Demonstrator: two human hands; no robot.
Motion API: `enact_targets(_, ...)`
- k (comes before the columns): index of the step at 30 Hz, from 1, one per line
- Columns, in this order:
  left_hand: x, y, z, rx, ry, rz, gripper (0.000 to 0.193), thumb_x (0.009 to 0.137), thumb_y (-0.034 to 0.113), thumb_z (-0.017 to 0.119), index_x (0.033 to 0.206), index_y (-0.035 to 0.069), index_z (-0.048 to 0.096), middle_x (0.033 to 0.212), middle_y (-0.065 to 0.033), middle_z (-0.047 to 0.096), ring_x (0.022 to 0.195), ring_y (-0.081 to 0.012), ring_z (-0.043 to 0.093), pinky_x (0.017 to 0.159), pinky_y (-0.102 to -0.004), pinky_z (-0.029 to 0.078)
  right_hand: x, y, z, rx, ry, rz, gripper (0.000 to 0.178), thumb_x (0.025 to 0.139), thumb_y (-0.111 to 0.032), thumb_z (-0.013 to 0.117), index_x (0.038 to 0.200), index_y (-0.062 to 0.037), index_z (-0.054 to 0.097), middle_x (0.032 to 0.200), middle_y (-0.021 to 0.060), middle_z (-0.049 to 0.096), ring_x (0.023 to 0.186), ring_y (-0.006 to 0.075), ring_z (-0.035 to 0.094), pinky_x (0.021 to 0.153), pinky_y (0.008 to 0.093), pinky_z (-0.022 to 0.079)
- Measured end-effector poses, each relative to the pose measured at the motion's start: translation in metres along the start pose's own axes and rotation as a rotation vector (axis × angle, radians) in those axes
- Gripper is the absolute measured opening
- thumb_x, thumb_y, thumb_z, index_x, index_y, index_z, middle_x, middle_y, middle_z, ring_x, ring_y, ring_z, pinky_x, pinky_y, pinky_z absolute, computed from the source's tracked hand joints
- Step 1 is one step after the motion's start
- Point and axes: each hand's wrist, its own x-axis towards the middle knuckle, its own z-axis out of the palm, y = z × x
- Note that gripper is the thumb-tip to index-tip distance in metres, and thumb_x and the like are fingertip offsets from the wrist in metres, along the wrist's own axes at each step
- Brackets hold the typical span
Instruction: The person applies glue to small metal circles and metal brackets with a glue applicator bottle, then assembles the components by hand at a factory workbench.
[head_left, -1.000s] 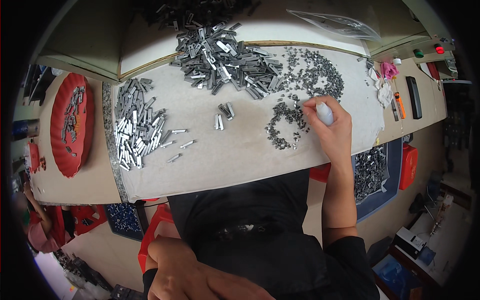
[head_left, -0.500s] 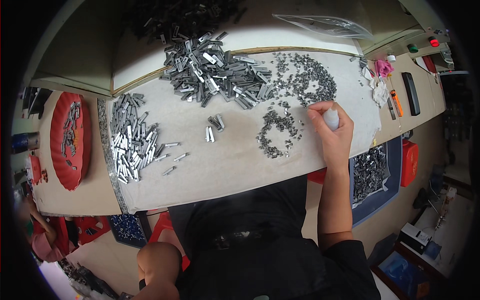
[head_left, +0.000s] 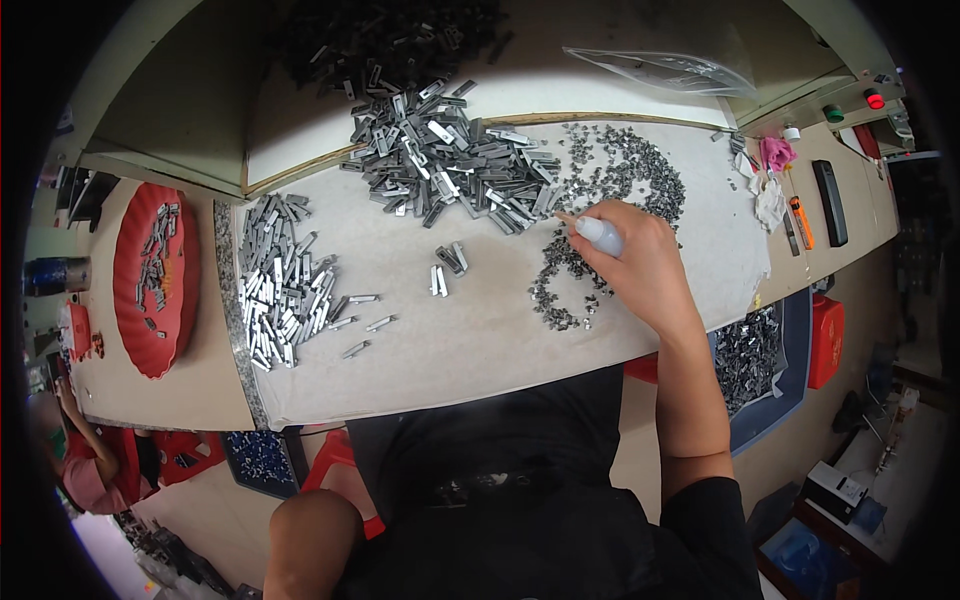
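Observation:
My right hand [head_left: 642,258] is closed around a small white squeeze bottle [head_left: 601,237] with a pointed tip. It hangs over the small dark metal pieces [head_left: 562,272], which lie loosely in a ring and partly hide under the hand. More such small pieces [head_left: 655,180] spread just beyond. A heap of slim metal blocks [head_left: 430,160] lies to the left of the bottle's tip. Of my left arm only the bent part near the elbow [head_left: 315,530] shows at the lower edge; that hand is out of sight.
Further metal blocks [head_left: 285,290] pile up on the table's left, with a few apart at the middle. A red scalloped tray [head_left: 185,290] stands farther left. Right are an orange cutter [head_left: 802,222], a black case [head_left: 829,202] and a blue bin [head_left: 797,375]. A clear bag [head_left: 660,72] lies behind.
My right hand, holding the bottle, has moved left across the small metal pieces. The bottle now tilts with its tip to the left. The whole view has shifted slightly.

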Motion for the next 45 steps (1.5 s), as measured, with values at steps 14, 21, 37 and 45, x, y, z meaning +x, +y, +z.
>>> enact_targets(14,0.0,0.002,-0.001,-0.297,-0.05,-0.08,0.043,0.082,0.006,0.033,0.117,0.024,0.05,0.07,-0.0046,0.053,0.064,-0.0146,0.051,0.07,-0.0348,0.043,-0.001,-0.004,-0.001,0.032,-0.075,-0.032,0.016,0.067,-0.008,0.063,0.081,0.0004,0.059,0.074,0.0152,0.059,0.066,0.0318,0.057,0.061,0.035,0.045)
enact_targets(21,-0.004,0.004,-0.003,-0.188,-0.083,-0.039,0.046,0.082,0.005,0.035,0.123,0.025,0.045,0.068,-0.0068,0.051,0.062,-0.0175,0.052,0.066,-0.034,0.045,0.003,-0.006,-0.005,-0.052,-0.11,-0.064,0.017,0.066,-0.006,0.064,0.081,-0.0003,0.059,0.077,0.0152,0.059,0.069,0.0316,0.058,0.063,0.0353,0.045)
enact_targets(37,-0.036,-0.017,-0.034,-0.231,0.086,-0.353,0.03,0.08,0.028,0.056,0.104,0.015,0.045,0.076,-0.0089,0.061,0.063,-0.0182,0.059,0.068,-0.0347,0.042,0.004,-0.003,-0.009,-0.088,-0.141,-0.089,0.018,0.063,-0.006,0.065,0.08,-0.0018,0.059,0.075,0.0156,0.06,0.068,0.0321,0.057,0.061,0.0359,0.046)
enact_targets(45,-0.105,-0.06,-0.041,0.011,0.612,-0.59,0.045,0.08,0.041,0.054,0.102,0.002,0.045,0.064,-0.0078,0.053,0.057,-0.0179,0.05,0.06,-0.0309,0.037,0.006,0.002,-0.01,-0.076,-0.137,-0.145,0.017,0.063,-0.005,0.065,0.079,-0.0018,0.058,0.074,0.015,0.06,0.066,0.0315,0.058,0.06,0.0355,0.046)
